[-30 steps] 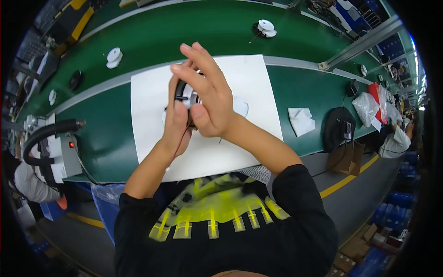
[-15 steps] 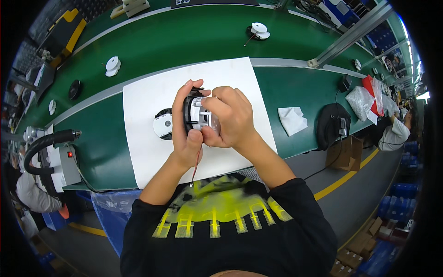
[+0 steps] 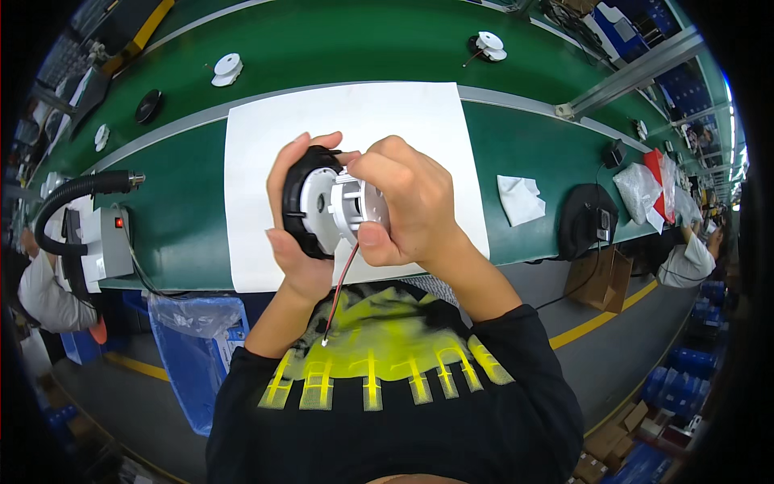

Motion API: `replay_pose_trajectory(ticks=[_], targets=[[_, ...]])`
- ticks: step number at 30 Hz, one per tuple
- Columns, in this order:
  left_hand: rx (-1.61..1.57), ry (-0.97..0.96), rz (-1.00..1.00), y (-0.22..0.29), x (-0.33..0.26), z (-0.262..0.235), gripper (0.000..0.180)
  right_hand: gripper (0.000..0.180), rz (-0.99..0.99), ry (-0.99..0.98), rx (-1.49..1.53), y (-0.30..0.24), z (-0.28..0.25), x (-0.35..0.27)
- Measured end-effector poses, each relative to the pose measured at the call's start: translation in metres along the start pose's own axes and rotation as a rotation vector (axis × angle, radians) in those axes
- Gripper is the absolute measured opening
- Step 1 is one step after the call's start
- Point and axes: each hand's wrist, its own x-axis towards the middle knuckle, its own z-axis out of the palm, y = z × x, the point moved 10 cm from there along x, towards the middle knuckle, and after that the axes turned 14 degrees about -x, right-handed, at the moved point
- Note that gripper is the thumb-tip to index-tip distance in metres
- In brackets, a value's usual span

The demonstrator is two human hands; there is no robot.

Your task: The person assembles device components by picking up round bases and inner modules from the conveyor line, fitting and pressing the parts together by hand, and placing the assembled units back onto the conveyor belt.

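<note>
My left hand [image 3: 300, 262] is curled round the rim of a black round housing [image 3: 300, 211] with a white disc [image 3: 321, 202] in its face. The housing is tilted on edge, its white side facing right. In my right hand [image 3: 411, 202], thumb and fingers grip a white round plastic part [image 3: 351, 206] with ribs on its side. The two parts are close together; I cannot tell whether they touch. A thin red wire [image 3: 343, 282] hangs from between them to a small white connector [image 3: 325, 343] over my shirt.
Below my hands lies a white sheet [image 3: 258, 161] on the green bench [image 3: 181, 210]. Similar white parts [image 3: 227, 69] stand on the green belt [image 3: 363, 48] beyond. At right are a white cloth [image 3: 521, 200] and a black bag [image 3: 587, 222]; at left, a black flexible hose [image 3: 89, 185].
The black housing has tilted and moved left, so its white inner disc shows, with a wider gap to the ribbed part. The white disc on the sheet no longer shows. The view has shifted slightly.
</note>
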Motion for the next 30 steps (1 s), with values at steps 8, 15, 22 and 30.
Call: replay_pose_trajectory(ticks=[8, 15, 22, 30], targets=[[0.122, -0.090, 0.050, 0.001, -0.008, 0.001, 0.088, 0.039, -0.037, -0.003, -0.049, -0.013, 0.008, -0.003], [0.153, -0.110, 0.027, -0.007, -0.011, -0.004, 0.087, 0.043, -0.065, -0.119, -0.049, -0.014, 0.015, 0.002], [0.105, -0.144, 0.095, -0.005, -0.014, 0.003, 0.082, 0.038, -0.101, -0.066, -0.100, -0.017, 0.010, -0.003], [0.151, -0.180, 0.055, -0.013, -0.013, 0.003, 0.081, 0.038, -0.122, -0.082, -0.130, -0.013, 0.008, -0.007]])
